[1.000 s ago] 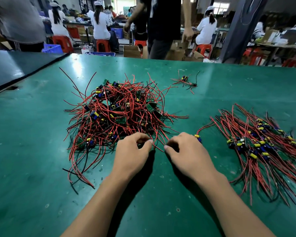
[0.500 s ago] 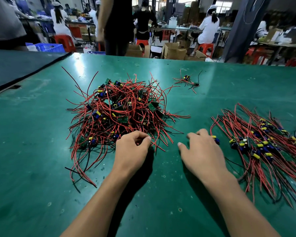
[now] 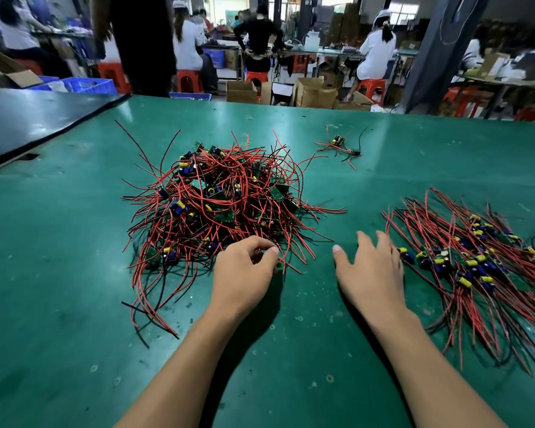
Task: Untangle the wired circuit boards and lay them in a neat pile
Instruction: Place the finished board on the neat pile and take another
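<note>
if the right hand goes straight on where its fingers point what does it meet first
Bare table, then probably the stray wired board; wire tips of the tangled heap lie just left.

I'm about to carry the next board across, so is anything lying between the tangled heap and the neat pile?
Only your right hand, lying flat on the green table in that gap. Nothing else visible; the stray board sits farther back, off the path.

Bright overhead light throws glare on the table (image 3: pixel 414 168) toward twelve o'clock and a shadow beside the left hand (image 3: pixel 243 274), while distant workers (image 3: pixel 377 52) blur.
</note>
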`<state>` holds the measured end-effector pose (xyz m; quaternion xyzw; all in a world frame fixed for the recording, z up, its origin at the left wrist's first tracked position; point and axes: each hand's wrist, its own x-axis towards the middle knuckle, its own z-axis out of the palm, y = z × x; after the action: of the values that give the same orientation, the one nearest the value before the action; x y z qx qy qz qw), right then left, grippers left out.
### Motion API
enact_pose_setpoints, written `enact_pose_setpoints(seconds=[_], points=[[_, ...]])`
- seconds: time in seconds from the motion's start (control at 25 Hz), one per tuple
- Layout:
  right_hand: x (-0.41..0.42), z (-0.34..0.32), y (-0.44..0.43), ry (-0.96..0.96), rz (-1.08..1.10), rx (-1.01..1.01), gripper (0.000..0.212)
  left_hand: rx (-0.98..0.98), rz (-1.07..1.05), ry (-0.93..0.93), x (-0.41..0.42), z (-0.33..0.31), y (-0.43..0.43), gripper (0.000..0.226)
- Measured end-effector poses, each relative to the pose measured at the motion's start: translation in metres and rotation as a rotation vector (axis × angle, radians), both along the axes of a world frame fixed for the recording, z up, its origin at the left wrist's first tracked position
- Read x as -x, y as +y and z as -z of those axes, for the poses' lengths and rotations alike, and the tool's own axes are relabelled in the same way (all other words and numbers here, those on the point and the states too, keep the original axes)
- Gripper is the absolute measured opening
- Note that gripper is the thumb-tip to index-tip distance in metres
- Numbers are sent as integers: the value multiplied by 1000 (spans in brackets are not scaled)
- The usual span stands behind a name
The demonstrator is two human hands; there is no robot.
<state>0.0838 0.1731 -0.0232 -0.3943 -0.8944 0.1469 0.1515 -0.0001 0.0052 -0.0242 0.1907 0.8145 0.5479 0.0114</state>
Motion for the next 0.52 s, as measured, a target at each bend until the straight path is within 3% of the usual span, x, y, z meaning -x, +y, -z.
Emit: enact_pose_setpoints(seconds=[0.16, 0.32, 0.4, 0.52], points=[[15, 5, -18, 351, -201, -31, 33, -9, -23, -10, 1, -1, 0, 9], [58, -4, -25, 613, -240, 211, 28, -69, -59, -51, 5, -3, 0, 9], [80, -10, -15, 567, -209, 244, 25, -112, -70, -76, 6, -4, -1, 8], [103, -13, -6, 289, -289, 263, 35, -106, -59, -64, 5, -4, -1, 8]])
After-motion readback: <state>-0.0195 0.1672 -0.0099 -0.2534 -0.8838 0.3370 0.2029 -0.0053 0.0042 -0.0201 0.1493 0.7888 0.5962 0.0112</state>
